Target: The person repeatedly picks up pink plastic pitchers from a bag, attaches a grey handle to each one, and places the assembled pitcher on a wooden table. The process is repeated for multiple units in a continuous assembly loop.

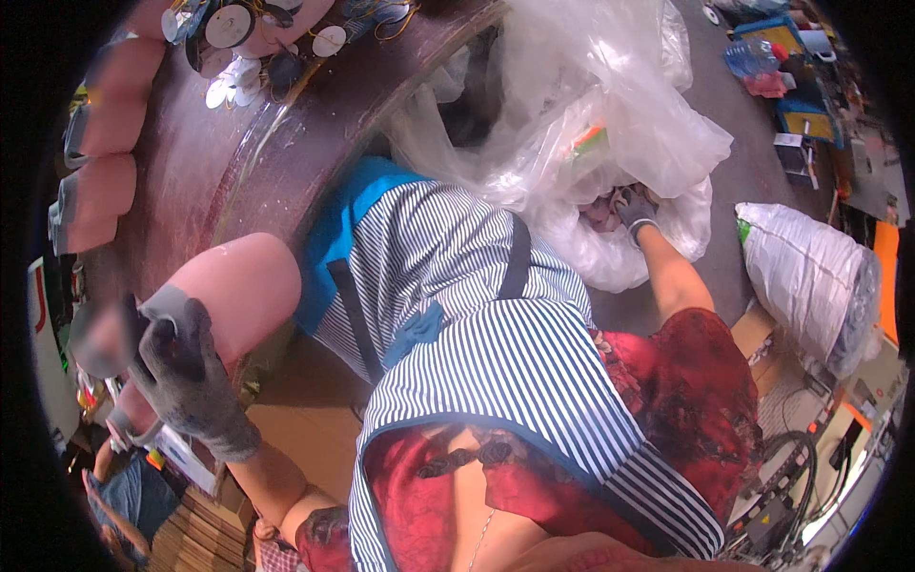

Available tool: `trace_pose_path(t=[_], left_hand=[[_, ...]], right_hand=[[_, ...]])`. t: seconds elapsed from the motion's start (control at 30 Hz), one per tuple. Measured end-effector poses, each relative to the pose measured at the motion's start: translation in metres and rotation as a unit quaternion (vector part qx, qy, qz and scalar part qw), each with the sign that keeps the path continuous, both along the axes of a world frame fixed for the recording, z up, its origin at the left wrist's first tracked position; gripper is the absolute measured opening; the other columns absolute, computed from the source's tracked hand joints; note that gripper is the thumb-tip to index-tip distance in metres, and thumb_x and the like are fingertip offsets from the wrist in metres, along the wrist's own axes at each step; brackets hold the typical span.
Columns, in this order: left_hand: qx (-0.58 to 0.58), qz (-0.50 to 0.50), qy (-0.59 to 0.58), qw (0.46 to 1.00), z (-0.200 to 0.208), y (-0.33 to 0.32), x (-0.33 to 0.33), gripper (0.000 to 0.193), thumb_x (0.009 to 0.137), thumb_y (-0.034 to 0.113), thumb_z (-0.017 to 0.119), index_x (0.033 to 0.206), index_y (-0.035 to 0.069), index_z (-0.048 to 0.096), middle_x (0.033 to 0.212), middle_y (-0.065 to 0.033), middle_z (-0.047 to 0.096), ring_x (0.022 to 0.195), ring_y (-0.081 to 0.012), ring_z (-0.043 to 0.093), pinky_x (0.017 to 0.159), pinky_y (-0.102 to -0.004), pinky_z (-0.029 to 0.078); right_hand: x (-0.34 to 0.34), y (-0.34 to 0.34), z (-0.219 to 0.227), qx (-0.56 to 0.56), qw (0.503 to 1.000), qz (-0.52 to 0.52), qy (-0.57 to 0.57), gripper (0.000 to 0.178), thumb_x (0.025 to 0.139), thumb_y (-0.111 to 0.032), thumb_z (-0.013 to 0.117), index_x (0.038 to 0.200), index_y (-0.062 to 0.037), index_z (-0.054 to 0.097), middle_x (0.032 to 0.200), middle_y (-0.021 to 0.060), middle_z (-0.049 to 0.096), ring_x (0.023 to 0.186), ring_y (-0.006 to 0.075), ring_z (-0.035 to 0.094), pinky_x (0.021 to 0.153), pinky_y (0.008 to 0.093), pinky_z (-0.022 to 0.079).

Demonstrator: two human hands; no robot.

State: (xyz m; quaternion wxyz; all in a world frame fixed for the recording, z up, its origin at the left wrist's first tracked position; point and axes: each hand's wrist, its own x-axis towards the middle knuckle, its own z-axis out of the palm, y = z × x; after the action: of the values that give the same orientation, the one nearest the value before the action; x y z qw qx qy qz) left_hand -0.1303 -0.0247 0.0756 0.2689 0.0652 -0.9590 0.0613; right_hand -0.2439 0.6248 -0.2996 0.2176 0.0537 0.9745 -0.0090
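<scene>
My left hand (195, 381), in a grey glove, is at the grey end of a pink rounded plastic housing (238, 286) at the table's edge. Its fingers curl against that end, and part of the grip is hidden. To the right, my right hand (637, 210), also gloved, reaches into a clear plastic bag (681, 224). Its fingers are bent among small dark pinkish parts (600, 212) in the bag, and what they pinch is too small to name. Crumpled film of the bag rises above this hand.
More pink housings (100, 195) stand in a row along the left of the dark table (205, 162). White discs with wires (229, 27) lie at the far side. A white wrapped bundle (796, 276) is at the right. A co-worker in blue (133, 496) is at lower left.
</scene>
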Motion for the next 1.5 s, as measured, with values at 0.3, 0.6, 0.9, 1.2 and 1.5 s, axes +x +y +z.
trace_pose_path(t=[0.3,0.6,0.9,1.2,1.5], left_hand=[[0.504,0.081,0.156,0.846,-0.037,-0.051,0.082,0.052,0.088,0.039,0.068,0.121,0.0,0.06,0.119,-0.0182,0.064,0.106,-0.0301,0.062,0.094,-0.0422,0.048],[0.542,0.007,0.354,0.762,-0.095,-0.001,0.074,0.061,0.097,0.06,0.045,0.095,0.002,0.063,0.085,-0.0085,0.066,0.079,-0.0176,0.062,0.075,-0.0334,0.05],[0.493,-0.001,0.266,0.829,-0.034,0.075,0.012,0.061,0.105,0.044,0.039,0.065,0.003,0.059,0.059,-0.0012,0.053,0.051,-0.0097,0.044,0.049,-0.0282,0.035],[0.451,-0.004,0.197,0.87,-0.011,0.108,0.044,0.051,0.103,0.035,0.049,0.071,-0.001,0.065,0.056,-0.0093,0.056,0.052,-0.0152,0.054,0.053,-0.0317,0.042],[0.271,-0.026,0.163,0.948,-0.071,0.077,0.048,0.02,0.097,0.018,0.057,0.097,0.001,0.069,0.07,-0.0139,0.063,0.061,-0.0283,0.061,0.058,-0.0375,0.049]], right_hand=[[-0.058,-0.023,-0.064,0.059,0.994,0.087,-0.018,0.045,0.086,-0.035,0.06,0.121,-0.0093,0.065,0.124,0.0156,0.064,0.118,0.0324,0.057,0.102,0.0435,0.042],[-0.003,-0.009,0.002,-0.117,0.982,0.148,-0.015,0.041,0.081,-0.029,0.066,0.117,-0.0085,0.068,0.123,0.0197,0.064,0.11,0.0311,0.063,0.096,0.0441,0.047],[-0.005,-0.239,0.352,-0.684,0.659,0.303,0.079,0.053,0.084,-0.03,0.072,0.125,-0.0025,0.053,0.129,0.0192,0.058,0.126,0.0315,0.05,0.107,0.0445,0.038],[-0.029,-0.394,0.388,-0.614,0.52,0.582,0.117,0.045,0.08,-0.024,0.072,0.118,-0.001,0.064,0.123,0.0157,0.061,0.114,0.0316,0.058,0.097,0.0404,0.045],[0.001,-0.406,0.395,-0.442,0.479,0.751,0.107,0.07,0.065,-0.034,0.082,0.123,-0.0038,0.059,0.138,0.0193,0.051,0.12,0.0395,0.051,0.1,0.0492,0.043]])
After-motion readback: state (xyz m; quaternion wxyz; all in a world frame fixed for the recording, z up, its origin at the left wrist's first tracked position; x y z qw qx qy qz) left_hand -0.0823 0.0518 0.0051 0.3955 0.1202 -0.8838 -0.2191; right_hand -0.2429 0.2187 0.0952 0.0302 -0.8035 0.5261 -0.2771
